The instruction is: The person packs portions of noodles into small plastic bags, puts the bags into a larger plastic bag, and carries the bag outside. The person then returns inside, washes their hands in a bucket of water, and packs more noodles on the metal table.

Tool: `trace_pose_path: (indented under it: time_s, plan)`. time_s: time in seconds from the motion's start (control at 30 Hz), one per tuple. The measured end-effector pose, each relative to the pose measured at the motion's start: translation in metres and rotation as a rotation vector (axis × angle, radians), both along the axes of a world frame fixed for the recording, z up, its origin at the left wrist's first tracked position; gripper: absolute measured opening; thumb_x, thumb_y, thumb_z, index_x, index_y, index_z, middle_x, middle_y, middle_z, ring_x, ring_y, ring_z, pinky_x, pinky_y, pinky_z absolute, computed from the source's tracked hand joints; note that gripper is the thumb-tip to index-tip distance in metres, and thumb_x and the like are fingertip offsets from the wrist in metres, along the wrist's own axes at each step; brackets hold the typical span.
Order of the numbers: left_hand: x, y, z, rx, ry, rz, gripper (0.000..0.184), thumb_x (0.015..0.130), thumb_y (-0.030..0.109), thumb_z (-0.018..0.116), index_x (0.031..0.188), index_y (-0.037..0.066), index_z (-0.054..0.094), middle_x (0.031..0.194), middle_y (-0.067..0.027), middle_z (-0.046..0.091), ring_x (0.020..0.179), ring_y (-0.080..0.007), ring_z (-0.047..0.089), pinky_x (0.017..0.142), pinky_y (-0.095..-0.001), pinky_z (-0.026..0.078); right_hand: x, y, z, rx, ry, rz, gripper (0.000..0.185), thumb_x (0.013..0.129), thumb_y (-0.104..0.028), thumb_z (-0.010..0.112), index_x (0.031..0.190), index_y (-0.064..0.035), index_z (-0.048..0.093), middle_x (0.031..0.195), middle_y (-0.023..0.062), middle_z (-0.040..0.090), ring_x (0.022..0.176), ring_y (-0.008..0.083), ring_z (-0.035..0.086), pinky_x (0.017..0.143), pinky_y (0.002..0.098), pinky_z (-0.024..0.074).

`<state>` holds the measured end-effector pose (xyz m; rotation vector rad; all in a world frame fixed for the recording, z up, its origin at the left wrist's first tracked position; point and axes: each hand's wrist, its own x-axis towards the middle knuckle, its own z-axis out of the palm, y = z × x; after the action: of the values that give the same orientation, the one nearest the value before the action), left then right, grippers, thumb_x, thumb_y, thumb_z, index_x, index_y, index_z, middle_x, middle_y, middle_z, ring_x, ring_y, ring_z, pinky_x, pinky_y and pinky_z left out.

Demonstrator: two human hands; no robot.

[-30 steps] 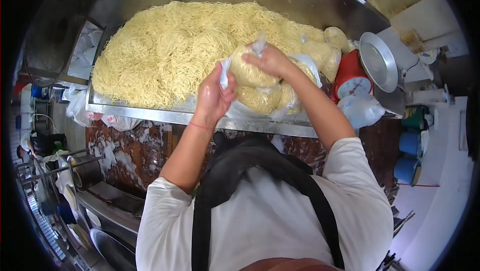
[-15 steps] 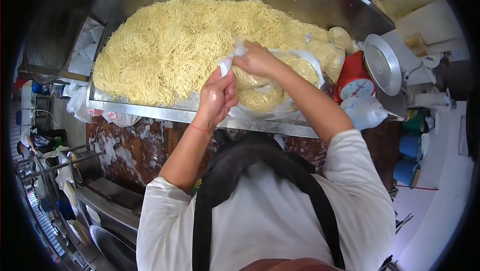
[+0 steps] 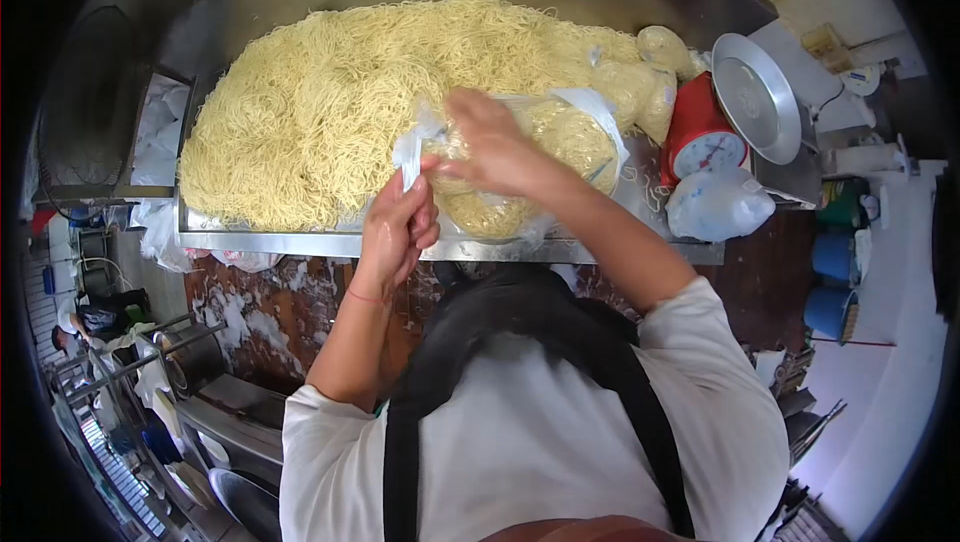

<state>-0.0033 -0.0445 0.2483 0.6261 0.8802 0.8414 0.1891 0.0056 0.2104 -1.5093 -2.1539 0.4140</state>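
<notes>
A clear plastic bag of noodles [image 3: 490, 220] lies at the front of the steel tray [image 3: 300, 241]. My left hand [image 3: 398, 222] is closed on the bag's gathered white end [image 3: 409, 158], pinching it between thumb and fingers. Close beside that end is my right hand [image 3: 490, 152], smeared by motion. Its thumb side reaches toward the left fingers, and whether it grips the plastic I cannot tell. A big heap of loose yellow noodles [image 3: 320, 102] spreads behind and to the left of both hands.
Several filled noodle bags [image 3: 632, 92] sit right of the heap. Beyond them stand a red dial scale [image 3: 705, 132] with a round metal pan [image 3: 757, 97] and a bundle of clear plastic bags [image 3: 720, 205]. A person [image 3: 95, 317] is far off at left.
My left hand has moved left and slightly down, still gripping the bag's end. My right hand has gone from pinching the plastic to a blurred, looser shape. The camera view has shifted slightly.
</notes>
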Motion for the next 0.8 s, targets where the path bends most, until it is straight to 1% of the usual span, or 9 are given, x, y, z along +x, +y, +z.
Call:
trace_pose_path:
  time_s: [0.1, 0.17, 0.27, 0.37, 0.47, 0.53, 0.6, 0.73, 0.8]
  plan:
    - [0.004, -0.01, -0.013, -0.009, -0.024, 0.048, 0.033, 0.103, 0.021, 0.047, 0.129, 0.002, 0.05, 0.071, 0.0037, 0.038, 0.055, -0.0041, 0.03, 0.045, -0.0193, 0.028, 0.081, -0.026, 0.005, 0.056, -0.117, -0.324, 0.074, 0.086, -0.035, 0.067, 0.141, 0.005, 0.039, 0.139, 0.0261, 0.045, 0.133, 0.0407, 0.038, 0.11, 0.0458, 0.0309]
    - [0.011, -0.012, -0.014, 0.011, -0.024, 0.085, 0.033, 0.103, 0.022, 0.047, 0.129, 0.002, 0.051, 0.07, 0.0034, 0.038, 0.054, -0.0041, 0.029, 0.045, -0.0191, 0.027, 0.122, -0.036, -0.007, -0.247, -0.247, -0.604, 0.061, 0.087, -0.029, 0.067, 0.133, 0.0043, 0.047, 0.13, 0.0251, 0.053, 0.12, 0.0418, 0.051, 0.098, 0.0506, 0.0414]
    - [0.023, -0.008, -0.009, 0.034, 0.036, 0.122, 0.032, 0.103, 0.022, 0.046, 0.128, 0.002, 0.051, 0.068, 0.0034, 0.037, 0.054, -0.0039, 0.029, 0.045, -0.0191, 0.027, 0.157, -0.034, -0.038, -0.104, 0.021, -0.487, 0.047, 0.09, -0.018, 0.062, 0.13, 0.0011, 0.048, 0.112, 0.0248, 0.062, 0.1, 0.044, 0.061, 0.085, 0.0497, 0.0486]
    - [0.031, -0.005, 0.0, 0.065, 0.089, 0.133, 0.031, 0.103, 0.022, 0.046, 0.127, 0.003, 0.052, 0.067, 0.0037, 0.037, 0.053, -0.0039, 0.028, 0.045, -0.019, 0.026, 0.173, -0.028, -0.039, -0.219, 0.134, -0.46, 0.04, 0.092, -0.01, 0.057, 0.131, -0.0041, 0.047, 0.089, 0.0167, 0.066, 0.076, 0.035, 0.065, 0.067, 0.0425, 0.0516]
    - [0.044, -0.001, 0.011, 0.099, 0.132, 0.114, 0.03, 0.103, 0.022, 0.049, 0.125, 0.003, 0.053, 0.066, 0.0047, 0.036, 0.053, -0.004, 0.029, 0.046, -0.0193, 0.025, 0.172, -0.032, -0.02, -0.573, 1.123, -0.317, 0.04, 0.093, -0.008, 0.054, 0.133, -0.008, 0.045, 0.079, 0.0075, 0.061, 0.063, 0.02, 0.059, 0.056, 0.0331, 0.0476]
    - [0.054, 0.002, 0.022, 0.145, 0.182, 0.075, 0.029, 0.101, 0.022, 0.053, 0.123, 0.003, 0.054, 0.065, 0.0052, 0.038, 0.053, -0.0041, 0.03, 0.046, -0.0198, 0.024, 0.142, -0.049, 0.001, -0.46, 1.32, -0.244, 0.043, 0.095, -0.011, 0.057, 0.136, -0.0052, 0.045, 0.067, -0.0014, 0.046, 0.058, 0.0087, 0.045, 0.054, 0.0271, 0.0429]
    - [0.071, 0.001, 0.036, 0.274, 0.351, -0.054, 0.027, 0.1, 0.02, 0.056, 0.12, 0.002, 0.055, 0.065, 0.0058, 0.041, 0.053, -0.0039, 0.032, 0.047, -0.0205, 0.024, 0.111, -0.066, 0.069, -0.468, 0.905, -0.22, 0.049, 0.097, -0.015, 0.056, 0.142, -0.005, 0.039, 0.071, 0.001, 0.052, 0.061, 0.0099, 0.052, 0.055, 0.029, 0.0457]
    - [0.09, -0.011, 0.037, 0.585, 0.679, -0.267, 0.022, 0.093, 0.017, 0.065, 0.104, 0.0, 0.055, 0.064, -0.004, 0.049, 0.054, -0.0119, 0.044, 0.05, -0.0288, 0.035, 0.086, -0.079, 0.067, -0.669, 1.107, -0.089, 0.065, 0.098, -0.026, 0.056, 0.15, -0.0033, 0.025, 0.084, 0.0063, 0.059, 0.076, 0.0135, 0.059, 0.067, 0.0276, 0.0494]
    - [0.101, -0.018, 0.028, 0.773, 0.857, -0.352, 0.025, 0.088, 0.016, 0.067, 0.096, -0.001, 0.051, 0.065, -0.0148, 0.053, 0.056, -0.0284, 0.053, 0.056, -0.0398, 0.043, 0.082, -0.075, 0.029, -0.689, 1.115, -0.017, 0.069, 0.099, -0.03, 0.055, 0.152, -0.0024, 0.02, 0.089, 0.0092, 0.062, 0.085, 0.0165, 0.063, 0.076, 0.0285, 0.0506]
